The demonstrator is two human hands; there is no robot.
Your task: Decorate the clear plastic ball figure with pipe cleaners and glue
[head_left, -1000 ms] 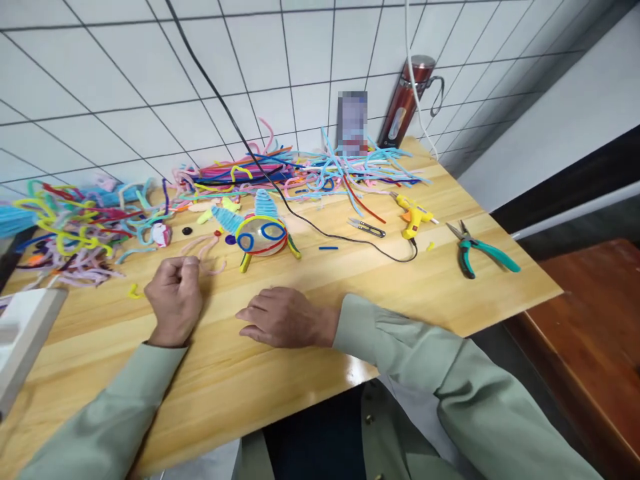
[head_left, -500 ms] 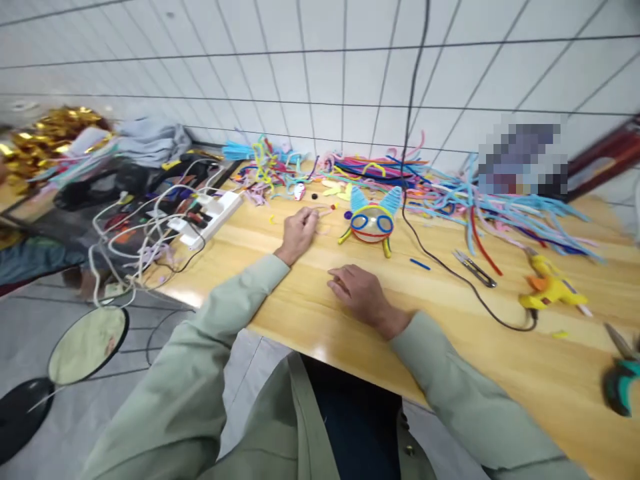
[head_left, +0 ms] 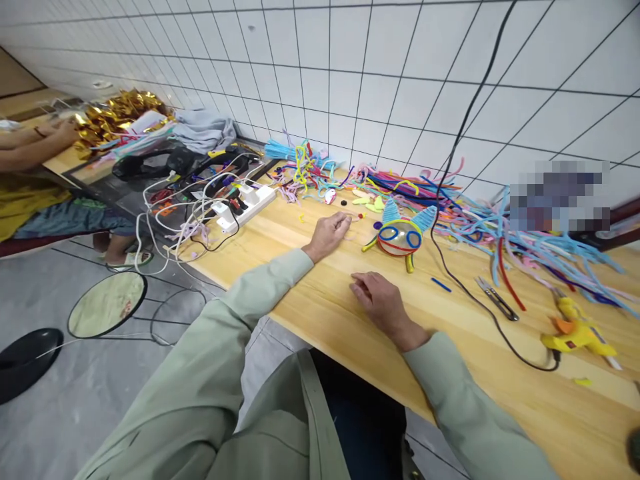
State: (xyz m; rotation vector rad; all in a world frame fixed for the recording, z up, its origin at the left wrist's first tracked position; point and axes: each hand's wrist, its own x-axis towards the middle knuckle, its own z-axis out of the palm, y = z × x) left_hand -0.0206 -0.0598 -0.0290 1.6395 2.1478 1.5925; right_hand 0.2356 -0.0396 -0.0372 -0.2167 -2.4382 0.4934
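While left hand (head_left: 327,235) rests fisted near pipe-cleaner figure (head_left: 400,235), right hand (head_left: 381,301) flat on table (head_left: 450,350), pixelated panel (head_left: 559,195) unreadable.

Glue gun (head_left: 575,333), snips (head_left: 495,299), power strip (head_left: 250,200), gold foil (head_left: 117,113).

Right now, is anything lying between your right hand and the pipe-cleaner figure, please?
Nothing visible does. Only bare table separates the right hand from the figure; the black cord and blue scrap lie off to one side.
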